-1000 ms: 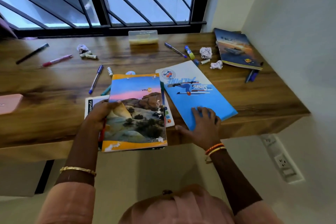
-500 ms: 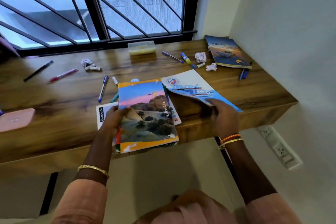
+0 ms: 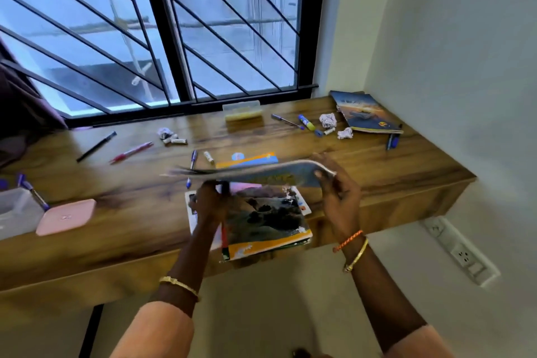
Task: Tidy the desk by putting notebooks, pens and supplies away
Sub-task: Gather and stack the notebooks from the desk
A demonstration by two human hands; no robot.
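My right hand grips the thin blue notebook by its right edge and holds it level in the air above a stack of notebooks. The top of that stack is a notebook with a landscape cover, which overhangs the front edge of the wooden desk. My left hand grips the stack's left edge, thumb on top. Another notebook lies at the far right corner. Loose pens lie about: a black pen, a pink pen, a blue pen.
A clear plastic box stands by the window. Crumpled paper balls, a glue stick and small erasers lie at the back. A pink case and a pen holder sit at the left. A wall socket is under the desk's right end.
My right hand has lifted the blue notebook off the desk and swung it left over the stack. My left hand has stayed on the stack's left edge.
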